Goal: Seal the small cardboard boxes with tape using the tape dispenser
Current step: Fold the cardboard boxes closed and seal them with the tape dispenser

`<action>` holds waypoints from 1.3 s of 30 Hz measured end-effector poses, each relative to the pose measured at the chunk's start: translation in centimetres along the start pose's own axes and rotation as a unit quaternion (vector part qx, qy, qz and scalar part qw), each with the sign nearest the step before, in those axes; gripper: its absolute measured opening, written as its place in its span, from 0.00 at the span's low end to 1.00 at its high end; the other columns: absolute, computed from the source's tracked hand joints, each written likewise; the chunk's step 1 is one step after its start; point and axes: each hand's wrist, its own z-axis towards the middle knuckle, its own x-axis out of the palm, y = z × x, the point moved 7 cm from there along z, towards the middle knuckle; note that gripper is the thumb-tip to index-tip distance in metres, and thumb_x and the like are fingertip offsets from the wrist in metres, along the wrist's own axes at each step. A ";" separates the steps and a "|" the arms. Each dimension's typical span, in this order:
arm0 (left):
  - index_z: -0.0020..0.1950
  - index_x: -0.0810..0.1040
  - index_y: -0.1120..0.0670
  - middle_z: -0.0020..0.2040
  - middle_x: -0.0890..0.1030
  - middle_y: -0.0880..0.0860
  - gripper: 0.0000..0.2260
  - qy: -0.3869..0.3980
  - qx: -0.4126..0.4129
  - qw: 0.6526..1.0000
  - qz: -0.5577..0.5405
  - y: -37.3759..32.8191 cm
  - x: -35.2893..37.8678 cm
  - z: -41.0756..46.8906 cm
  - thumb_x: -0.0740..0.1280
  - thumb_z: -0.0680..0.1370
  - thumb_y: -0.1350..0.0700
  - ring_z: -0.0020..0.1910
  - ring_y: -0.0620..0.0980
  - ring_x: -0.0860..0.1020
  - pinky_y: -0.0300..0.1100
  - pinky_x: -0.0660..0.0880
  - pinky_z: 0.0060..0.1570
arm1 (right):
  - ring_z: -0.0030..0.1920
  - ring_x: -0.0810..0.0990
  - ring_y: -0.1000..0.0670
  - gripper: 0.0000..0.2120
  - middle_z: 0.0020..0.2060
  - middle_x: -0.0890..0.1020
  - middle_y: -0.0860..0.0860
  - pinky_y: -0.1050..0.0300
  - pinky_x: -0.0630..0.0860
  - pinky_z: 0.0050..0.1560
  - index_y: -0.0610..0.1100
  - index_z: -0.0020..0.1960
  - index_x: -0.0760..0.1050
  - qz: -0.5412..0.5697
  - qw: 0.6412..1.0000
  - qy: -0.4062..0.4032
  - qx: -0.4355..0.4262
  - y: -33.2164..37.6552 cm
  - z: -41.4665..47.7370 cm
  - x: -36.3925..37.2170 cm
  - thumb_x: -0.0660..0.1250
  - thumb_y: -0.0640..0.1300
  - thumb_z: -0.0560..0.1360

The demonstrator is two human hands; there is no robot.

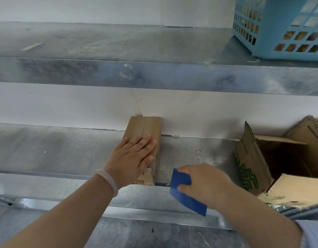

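bare shelf (65, 149) leftward, open carton (279, 158) blocking right

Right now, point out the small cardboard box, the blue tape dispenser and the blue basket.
small cardboard box (145, 125): head view, taped top face.
blue tape dispenser (181, 178): head view, upper blue face.
blue basket (274, 29): head view, solid corner wall.

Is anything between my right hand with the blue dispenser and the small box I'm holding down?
Nothing visible. Only bare metal shelf lies between the blue tape dispenser in your right hand and the small cardboard box. Your left hand lies flat on the box's top, though.
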 end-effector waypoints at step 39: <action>0.77 0.53 0.37 0.77 0.51 0.38 0.29 0.009 -0.047 0.999 -0.026 -0.3 -0.1 -0.1 0.34 0.77 0.34 0.77 0.42 0.51 0.46 0.47 0.75 | 0.76 0.54 0.57 0.25 0.77 0.56 0.57 0.62 0.52 0.74 0.53 0.79 0.49 0.085 0.983 -0.163 -0.014 -4.0 1.5 4.4 0.51 0.53 0.83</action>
